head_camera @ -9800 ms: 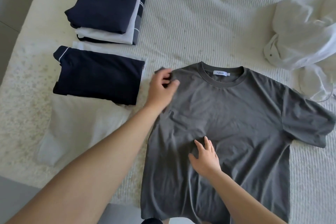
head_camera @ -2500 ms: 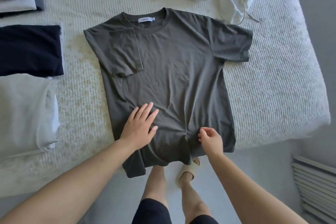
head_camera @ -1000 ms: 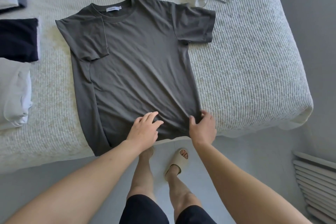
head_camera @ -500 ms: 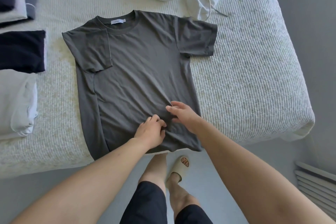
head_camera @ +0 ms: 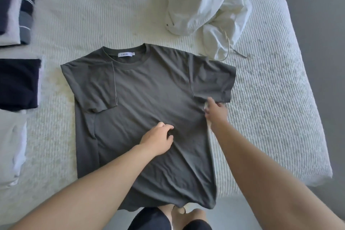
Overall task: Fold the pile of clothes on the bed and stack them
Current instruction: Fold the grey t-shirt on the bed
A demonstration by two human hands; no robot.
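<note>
A dark grey T-shirt (head_camera: 153, 99) lies face up on the white ribbed bed (head_camera: 270, 117), its left side and sleeve folded inward, its hem hanging over the near edge. My left hand (head_camera: 158, 139) rests on the shirt's middle with fingers curled, pinching the cloth. My right hand (head_camera: 215, 111) is at the shirt's right edge, just under the right sleeve, and its fingers seem to grip the side seam, though they are partly hidden. A crumpled white garment (head_camera: 211, 5) lies unfolded at the far right.
At the left edge lie folded clothes: a stack of navy, white and striped pieces (head_camera: 15, 7), a folded navy piece (head_camera: 18, 84), and a folded pale grey piece (head_camera: 11, 145). The bed's near edge and right corner drop to a grey floor (head_camera: 308, 201). My legs stand below.
My right hand moved from the shirt's lower middle up to the right edge under the sleeve. My left hand slid up toward the middle. The camera came closer.
</note>
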